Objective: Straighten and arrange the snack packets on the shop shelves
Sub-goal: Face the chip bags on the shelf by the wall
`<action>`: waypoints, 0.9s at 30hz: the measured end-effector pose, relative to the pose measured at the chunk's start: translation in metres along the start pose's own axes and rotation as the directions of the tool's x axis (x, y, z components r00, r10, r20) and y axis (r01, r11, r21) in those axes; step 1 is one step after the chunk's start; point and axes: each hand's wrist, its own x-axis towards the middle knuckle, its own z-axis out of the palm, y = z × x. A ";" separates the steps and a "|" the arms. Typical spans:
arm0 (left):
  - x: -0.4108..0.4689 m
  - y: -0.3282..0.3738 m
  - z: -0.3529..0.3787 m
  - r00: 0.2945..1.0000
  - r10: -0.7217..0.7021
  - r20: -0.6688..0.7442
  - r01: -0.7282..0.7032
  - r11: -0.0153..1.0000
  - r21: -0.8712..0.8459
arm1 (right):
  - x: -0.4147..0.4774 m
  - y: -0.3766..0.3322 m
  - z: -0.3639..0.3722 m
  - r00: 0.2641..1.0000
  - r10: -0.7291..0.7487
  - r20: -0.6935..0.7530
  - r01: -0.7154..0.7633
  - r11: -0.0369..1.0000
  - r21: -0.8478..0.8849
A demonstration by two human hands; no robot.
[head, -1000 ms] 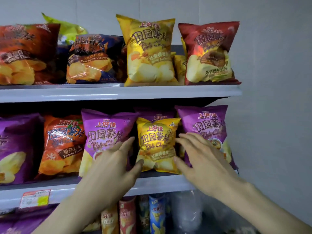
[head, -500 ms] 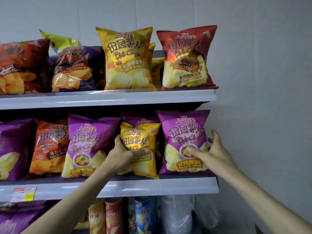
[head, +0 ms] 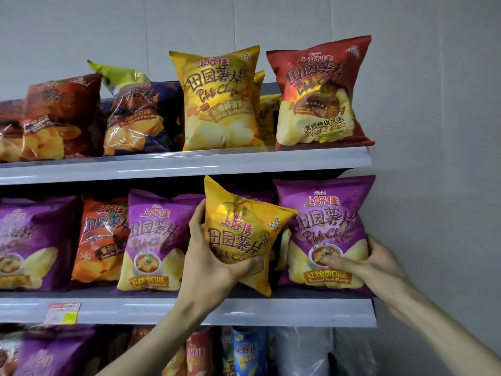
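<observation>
Mid-shelf (head: 271, 310): yellow packet (head: 238, 234) tilted, top leftward.

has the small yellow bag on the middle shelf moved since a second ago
Yes. The yellow bag was standing on the middle shelf; now the left hand has it lifted and tilted, its top corner up near the upper shelf edge.

Yellow pkt (head: 238, 237) w/ dark-red lettering; purple pkt (head: 325, 229) w/ yellow base; white shelf edge (head: 271, 310); grey wall (head: 433, 131).
</observation>
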 end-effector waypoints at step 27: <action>-0.022 0.016 -0.061 0.969 -0.153 0.193 0.166 0.985 -0.051 | -0.016 -0.019 0.119 1.000 -0.027 -0.005 0.027 0.999 -0.023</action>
